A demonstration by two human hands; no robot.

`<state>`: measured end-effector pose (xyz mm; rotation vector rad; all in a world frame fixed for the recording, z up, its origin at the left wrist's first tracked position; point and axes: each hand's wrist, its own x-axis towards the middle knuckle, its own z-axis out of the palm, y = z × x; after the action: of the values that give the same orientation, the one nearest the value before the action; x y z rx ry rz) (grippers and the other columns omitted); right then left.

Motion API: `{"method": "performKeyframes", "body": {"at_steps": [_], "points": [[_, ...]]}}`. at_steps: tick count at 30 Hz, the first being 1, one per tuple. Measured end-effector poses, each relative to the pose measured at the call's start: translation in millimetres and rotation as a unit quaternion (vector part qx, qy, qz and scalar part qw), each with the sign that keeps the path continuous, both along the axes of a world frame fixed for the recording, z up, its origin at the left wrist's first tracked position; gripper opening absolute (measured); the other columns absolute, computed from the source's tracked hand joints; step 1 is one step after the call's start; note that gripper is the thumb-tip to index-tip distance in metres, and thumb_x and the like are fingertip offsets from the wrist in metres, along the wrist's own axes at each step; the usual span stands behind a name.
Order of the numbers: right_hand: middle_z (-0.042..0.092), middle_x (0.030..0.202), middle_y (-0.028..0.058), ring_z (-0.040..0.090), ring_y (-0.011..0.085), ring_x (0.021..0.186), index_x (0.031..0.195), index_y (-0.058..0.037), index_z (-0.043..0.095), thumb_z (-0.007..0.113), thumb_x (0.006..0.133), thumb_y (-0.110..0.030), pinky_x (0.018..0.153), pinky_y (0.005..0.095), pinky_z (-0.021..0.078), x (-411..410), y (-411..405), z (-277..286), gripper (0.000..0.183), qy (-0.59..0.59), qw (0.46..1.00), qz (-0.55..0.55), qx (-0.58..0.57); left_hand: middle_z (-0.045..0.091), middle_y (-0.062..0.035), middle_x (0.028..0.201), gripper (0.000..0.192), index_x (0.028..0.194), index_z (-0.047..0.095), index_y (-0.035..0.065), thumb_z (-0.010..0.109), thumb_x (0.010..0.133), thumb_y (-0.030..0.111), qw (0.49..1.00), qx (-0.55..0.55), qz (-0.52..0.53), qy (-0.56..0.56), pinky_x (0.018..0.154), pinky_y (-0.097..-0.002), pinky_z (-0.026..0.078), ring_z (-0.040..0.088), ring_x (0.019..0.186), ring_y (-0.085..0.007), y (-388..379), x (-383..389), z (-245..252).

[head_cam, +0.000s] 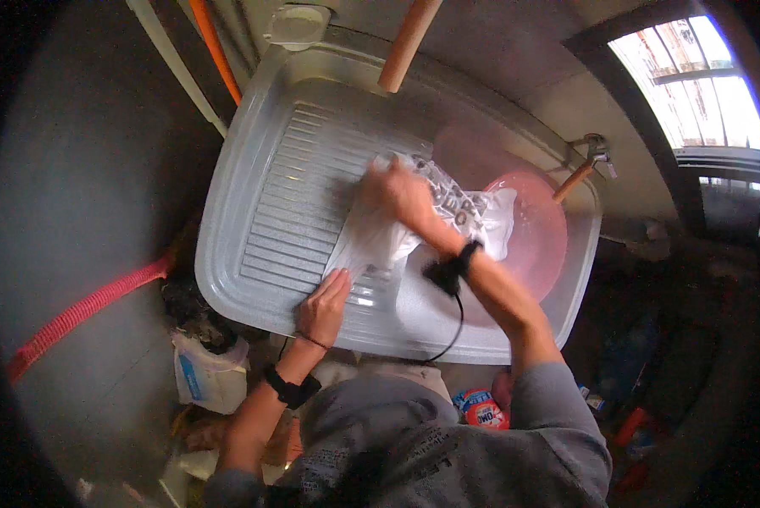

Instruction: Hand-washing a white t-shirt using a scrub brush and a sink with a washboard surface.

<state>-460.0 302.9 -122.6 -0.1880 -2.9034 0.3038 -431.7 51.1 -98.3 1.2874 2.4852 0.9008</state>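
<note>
A white cloth garment with dark printing (462, 206) lies wet across the ribbed part of a grey laundry sink (221, 267), its right end hanging over a pink plastic basin (542, 235). My left hand (326, 305) presses the garment's lower left end against the ribs near the front rim. Higher up, my right hand (395, 187) is closed on the cloth and blurred by motion; its fingers are partly hidden. Both wrists wear black bands, the right one with a cable hanging from it.
A metal tap with an orange hose piece (573, 181) stands at the right rim. A wooden-coloured pole (408, 47) juts in above the sink. A soap dish (297, 26) is at the back left corner. Below are a white bag (211, 378) and an Omo detergent pack (484, 409).
</note>
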Motion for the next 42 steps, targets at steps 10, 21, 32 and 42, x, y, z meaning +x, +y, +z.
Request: {"method": "performKeyframes", "body": {"at_steps": [10,21,32,42], "points": [[0.057,0.080,0.0186,0.060,0.0362,0.069,0.099,-0.0130,0.055,0.056,0.081,-0.031,0.056,0.0452,0.0486,-34,56,-8,0.026,-0.005,0.989,-0.130,-0.072,0.061,-0.0114,0.110,0.025,0.100,0.063,-0.0004,0.052,0.078,0.000,1.000,0.017,-0.020,-0.010,0.083,-0.0313,0.050,0.057,0.106,-0.0244,6,4,4],[0.056,0.083,0.0210,0.060,0.0369,0.078,0.095,-0.0126,0.055,0.054,0.083,-0.032,0.058,0.0462,0.0493,-44,40,17,0.023,-0.053,0.969,-0.185,-0.152,0.061,-0.0102,0.111,0.030,0.102,0.063,0.0019,0.050,0.076,-0.005,1.000,-0.015,-0.021,0.001,0.085,-0.0317,0.049,0.057,0.107,-0.0242,14,0,8],[0.058,0.110,0.0028,0.057,0.0159,0.093,0.123,-0.0086,0.050,0.045,0.093,-0.036,0.080,0.0341,0.0492,147,102,44,0.041,0.223,0.448,-0.179,-0.847,0.062,-0.0122,0.108,0.025,0.098,0.065,0.0008,0.048,0.080,-0.003,1.000,-0.001,0.000,-0.007,0.085,-0.0333,0.049,0.057,0.106,-0.0271,1,1,2],[0.064,0.097,0.0058,0.062,0.0227,0.086,0.101,-0.0091,0.062,0.050,0.089,-0.030,0.074,0.0417,0.0531,327,152,-75,0.027,0.369,0.266,-0.464,-0.760,0.061,-0.0133,0.111,0.031,0.102,0.063,0.0004,0.046,0.077,-0.006,1.000,-0.010,-0.022,-0.015,0.089,-0.0336,0.047,0.056,0.108,-0.0282,10,2,7]]}}
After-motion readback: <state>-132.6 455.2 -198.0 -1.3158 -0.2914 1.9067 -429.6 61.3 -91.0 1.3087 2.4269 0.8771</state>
